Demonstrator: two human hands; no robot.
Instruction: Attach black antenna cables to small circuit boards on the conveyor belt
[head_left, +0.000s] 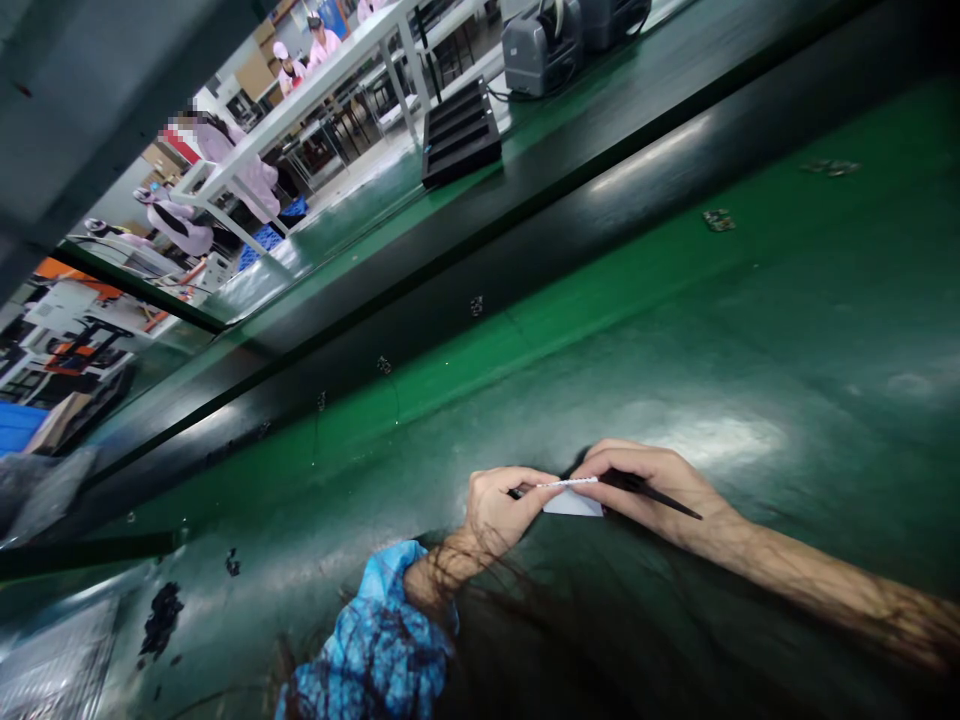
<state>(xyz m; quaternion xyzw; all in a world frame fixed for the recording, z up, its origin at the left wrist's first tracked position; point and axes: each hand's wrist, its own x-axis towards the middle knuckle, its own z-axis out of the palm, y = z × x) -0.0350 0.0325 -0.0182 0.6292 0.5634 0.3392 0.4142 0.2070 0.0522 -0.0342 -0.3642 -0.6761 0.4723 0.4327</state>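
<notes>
One pile of black bits (pixel 161 620) lies at far left on the green desk (pixel 825 400). Dark hair strands (pixel 517 585) hang before one blue sleeve (pixel 382 640). The left hand (pixel 504 510) pinches one white card (pixel 574 502), low centre; the right hand (pixel 652 468) pinches its other end and holds one thin dark tool (pixel 675 503). Two clusters of small parts (pixel 718 220) lie upper right.

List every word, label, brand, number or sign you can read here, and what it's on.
No text can be read.
White piece between the left hand and right hand: tiny dark marks along its upper edge, too small to make out.
Gray machine: nothing legible.
</notes>
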